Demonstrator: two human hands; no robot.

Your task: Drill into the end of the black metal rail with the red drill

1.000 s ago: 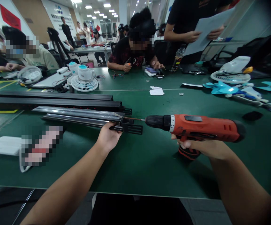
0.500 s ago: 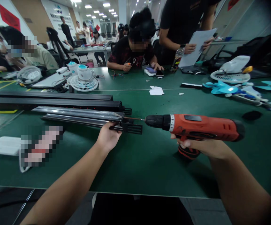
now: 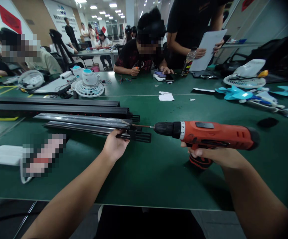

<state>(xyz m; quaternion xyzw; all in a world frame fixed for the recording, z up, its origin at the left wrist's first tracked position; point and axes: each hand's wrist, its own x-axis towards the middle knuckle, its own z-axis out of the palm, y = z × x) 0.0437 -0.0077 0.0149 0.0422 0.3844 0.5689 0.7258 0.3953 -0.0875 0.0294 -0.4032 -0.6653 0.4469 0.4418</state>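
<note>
My right hand (image 3: 208, 154) is wrapped round the handle of a red and black cordless drill (image 3: 216, 135), which points left. Its long thin bit (image 3: 144, 126) reaches the end of a black metal profile (image 3: 89, 119) partly covered in clear film; whether the tip sits in a screw is hidden. My left hand (image 3: 116, 146) grips the near black profile (image 3: 84, 128) close to its right end, thumb on top and the other fingers out of sight beneath. A black slotted end bracket (image 3: 140, 136) sticks out just right of that hand.
Two more long black profiles (image 3: 59, 109) lie behind. White fan parts (image 3: 89, 83) stand back left, and blue fan blades (image 3: 236, 93) lie at right. Paper scraps (image 3: 166, 96) rest mid-table. A person (image 3: 144, 49) sits opposite, beside another holding papers (image 3: 206, 49). The table's front edge (image 3: 164, 208) is near me.
My hands, the drill and the profiles look the same. Across the table, the standing person with the papers has shifted slightly left, and the seated person at left has moved their head a little.
</note>
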